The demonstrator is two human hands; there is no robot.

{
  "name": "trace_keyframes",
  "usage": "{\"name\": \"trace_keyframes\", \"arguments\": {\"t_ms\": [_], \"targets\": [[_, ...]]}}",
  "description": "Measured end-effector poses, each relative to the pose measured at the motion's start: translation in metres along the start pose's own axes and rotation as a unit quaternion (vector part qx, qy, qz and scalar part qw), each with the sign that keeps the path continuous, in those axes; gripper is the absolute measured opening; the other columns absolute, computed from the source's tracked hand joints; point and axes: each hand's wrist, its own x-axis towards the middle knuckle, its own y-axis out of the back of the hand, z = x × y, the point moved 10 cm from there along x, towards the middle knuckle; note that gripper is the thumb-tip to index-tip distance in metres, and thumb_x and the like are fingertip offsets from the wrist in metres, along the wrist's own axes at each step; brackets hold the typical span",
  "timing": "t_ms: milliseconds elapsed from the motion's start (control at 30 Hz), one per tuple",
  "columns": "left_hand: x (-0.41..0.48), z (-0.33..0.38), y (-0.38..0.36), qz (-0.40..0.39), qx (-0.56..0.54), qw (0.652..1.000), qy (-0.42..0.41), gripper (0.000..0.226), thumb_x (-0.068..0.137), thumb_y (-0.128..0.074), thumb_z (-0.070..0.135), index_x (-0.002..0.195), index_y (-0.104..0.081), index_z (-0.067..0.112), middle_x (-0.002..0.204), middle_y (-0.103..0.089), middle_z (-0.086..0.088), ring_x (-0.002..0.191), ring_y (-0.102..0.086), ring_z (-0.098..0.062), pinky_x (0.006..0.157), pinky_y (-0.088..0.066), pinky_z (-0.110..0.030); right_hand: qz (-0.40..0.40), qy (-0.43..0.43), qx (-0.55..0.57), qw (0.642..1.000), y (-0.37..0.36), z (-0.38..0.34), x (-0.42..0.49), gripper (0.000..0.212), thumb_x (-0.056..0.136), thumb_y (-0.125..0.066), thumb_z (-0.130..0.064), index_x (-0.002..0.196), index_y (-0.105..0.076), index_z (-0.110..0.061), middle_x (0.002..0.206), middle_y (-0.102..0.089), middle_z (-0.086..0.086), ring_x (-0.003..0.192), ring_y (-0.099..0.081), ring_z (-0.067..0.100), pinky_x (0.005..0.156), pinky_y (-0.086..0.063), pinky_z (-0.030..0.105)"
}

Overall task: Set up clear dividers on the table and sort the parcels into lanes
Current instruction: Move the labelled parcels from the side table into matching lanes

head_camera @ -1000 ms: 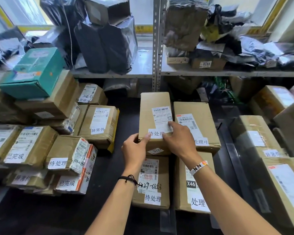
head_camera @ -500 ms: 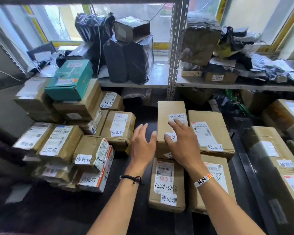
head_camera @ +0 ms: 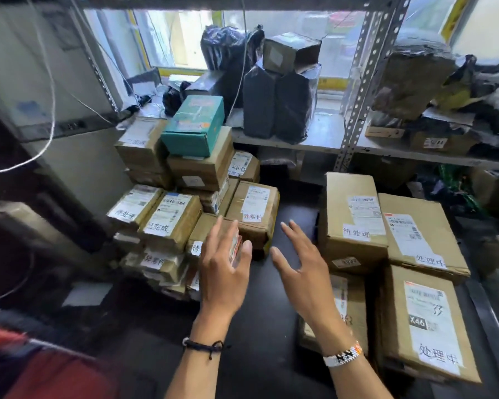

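Note:
Both my hands hover over the black table (head_camera: 260,335) with fingers spread, holding nothing. My left hand (head_camera: 224,269) is in front of a small brown parcel (head_camera: 211,234) at the near edge of the left pile. My right hand (head_camera: 303,272) is over the bare gap between the piles. To the right stand labelled cardboard parcels: a tall one (head_camera: 352,217), a wider one (head_camera: 415,234) beside it, and two lying nearer me (head_camera: 421,326). A clear divider strip (head_camera: 487,318) lies along the right side of those parcels.
The left pile holds several taped brown boxes (head_camera: 167,217) topped by a teal box (head_camera: 195,128). A metal shelf (head_camera: 323,142) behind carries black-wrapped parcels (head_camera: 277,105). White cables hang at left. A red object (head_camera: 41,370) sits at the bottom left.
Both hands let go of the tall labelled parcel and swung left toward the left pile. The camera view turned left with them.

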Motion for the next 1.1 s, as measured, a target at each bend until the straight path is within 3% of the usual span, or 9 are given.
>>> {"name": "trace_keyframes", "arguments": {"t_ms": [100,267,434,567,634,700,867,1101], "targets": [[-0.01,-0.011,0.017,0.027,0.008,1.0,0.008,0.049,0.103,-0.062,0.028,0.151,-0.054,0.022,0.167,-0.034,0.001,0.151,-0.033,-0.013,0.121,-0.028,-0.029,-0.035,0.008,0.005,0.999,-0.026,-0.008,-0.01,0.058,0.099,-0.068,-0.042,0.153,-0.047,-0.041,0.163,-0.036,-0.023,0.148,-0.032,-0.004,0.126,-0.028,0.035],[-0.037,-0.021,0.03,0.03,0.027,0.999,0.029,0.049,0.103,-0.062,0.027,0.15,-0.055,0.018,0.164,-0.039,-0.002,0.151,-0.036,-0.017,0.122,-0.036,-0.047,-0.086,0.01,0.048,0.995,-0.054,-0.006,-0.029,0.057,0.099,-0.066,-0.045,0.152,-0.046,-0.045,0.16,-0.039,-0.026,0.145,-0.031,-0.011,0.12,-0.027,0.025],[-0.054,-0.027,0.071,0.079,0.025,0.995,0.062,0.056,0.099,-0.053,0.042,0.15,-0.057,0.019,0.162,-0.042,0.002,0.148,-0.04,-0.011,0.122,-0.034,-0.038,-0.117,0.009,0.097,0.988,-0.077,-0.018,-0.031,0.052,0.1,-0.067,-0.041,0.149,-0.05,-0.046,0.158,-0.045,-0.023,0.146,-0.035,-0.009,0.121,-0.031,0.025],[-0.064,-0.054,0.091,0.097,0.043,0.989,0.105,0.048,0.102,-0.064,0.024,0.149,-0.056,0.016,0.16,-0.044,0.0,0.148,-0.04,-0.011,0.124,-0.032,-0.036,-0.167,-0.021,0.124,0.978,-0.109,-0.013,-0.051,0.052,0.098,-0.069,-0.045,0.148,-0.053,-0.044,0.156,-0.049,-0.023,0.144,-0.038,-0.01,0.124,-0.035,0.034],[-0.062,-0.067,0.1,0.109,0.035,0.986,0.122,0.049,0.101,-0.064,0.027,0.149,-0.056,0.015,0.158,-0.046,0.0,0.147,-0.041,-0.01,0.124,-0.032,-0.035,-0.179,-0.031,0.126,0.975,-0.12,-0.014,-0.056,0.058,0.096,-0.069,-0.048,0.151,-0.052,-0.041,0.155,-0.049,-0.023,0.144,-0.04,-0.008,0.122,-0.038,0.038],[-0.049,-0.08,0.105,0.115,0.03,0.984,0.135,0.054,0.098,-0.062,0.034,0.149,-0.056,0.016,0.157,-0.046,0.002,0.147,-0.041,-0.01,0.123,-0.031,-0.034,-0.181,-0.037,0.129,0.974,-0.129,-0.017,-0.049,0.063,0.095,-0.073,-0.046,0.152,-0.05,-0.039,0.155,-0.05,-0.022,0.143,-0.043,-0.004,0.121,-0.04,0.04],[-0.006,-0.128,0.114,0.121,0.016,0.979,0.161,0.057,0.097,-0.071,0.025,0.149,-0.053,0.012,0.155,-0.046,0.0,0.144,-0.042,-0.011,0.122,-0.034,-0.031,-0.185,-0.066,0.112,0.974,-0.159,-0.024,-0.018,0.088,0.078,-0.078,-0.063,0.155,-0.04,-0.045,0.153,-0.048,-0.026,0.14,-0.046,-0.002,0.118,-0.043,0.04],[0.092,-0.198,0.168,0.168,-0.013,0.974,0.154,0.058,0.096,-0.071,0.024,0.148,-0.051,0.009,0.153,-0.042,-0.004,0.145,-0.041,-0.02,0.123,-0.034,-0.042,-0.125,-0.061,0.071,0.988,-0.218,-0.066,0.043,0.087,0.083,-0.078,-0.061,0.157,-0.033,-0.048,0.154,-0.043,-0.028,0.142,-0.04,-0.006,0.12,-0.039,0.041]]}}
